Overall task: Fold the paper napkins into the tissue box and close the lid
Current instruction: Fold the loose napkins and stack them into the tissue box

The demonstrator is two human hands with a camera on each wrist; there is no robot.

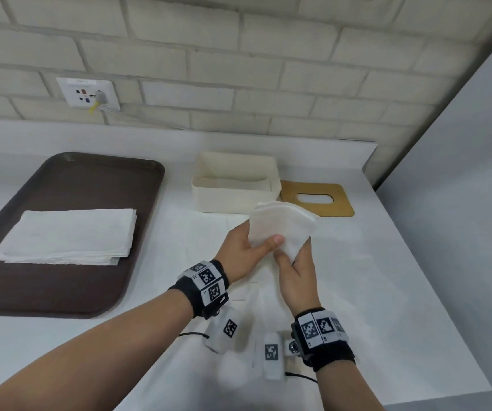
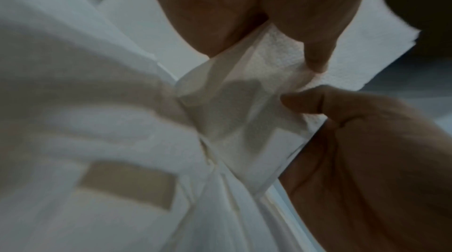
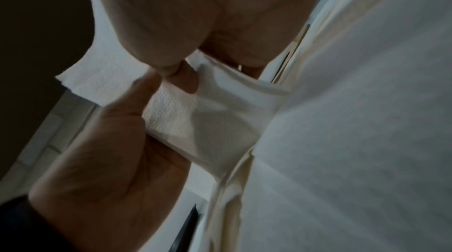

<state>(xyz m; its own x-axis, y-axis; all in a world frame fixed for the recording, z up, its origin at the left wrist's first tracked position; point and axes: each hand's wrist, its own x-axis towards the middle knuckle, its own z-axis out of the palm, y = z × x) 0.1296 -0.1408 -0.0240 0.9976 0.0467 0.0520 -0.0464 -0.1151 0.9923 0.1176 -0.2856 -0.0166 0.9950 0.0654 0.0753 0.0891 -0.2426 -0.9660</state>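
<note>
A folded bundle of white paper napkins (image 1: 286,223) is held up in both hands, a little in front of the open cream tissue box (image 1: 224,197). My left hand (image 1: 256,244) grips its left side, thumb on top. My right hand (image 1: 293,252) pinches its lower right corner. In the left wrist view the napkins (image 2: 244,105) bend between the two thumbs; the right wrist view shows the same fold (image 3: 215,109). The brown lid (image 1: 336,206) with an oval slot lies flat to the right of the box. The box's inside looks bare.
A dark brown tray (image 1: 61,286) at the left holds a stack of flat napkins (image 1: 67,235). A brick wall with a socket (image 1: 87,93) runs behind the white counter. A grey wall (image 1: 461,173) borders the counter on the right.
</note>
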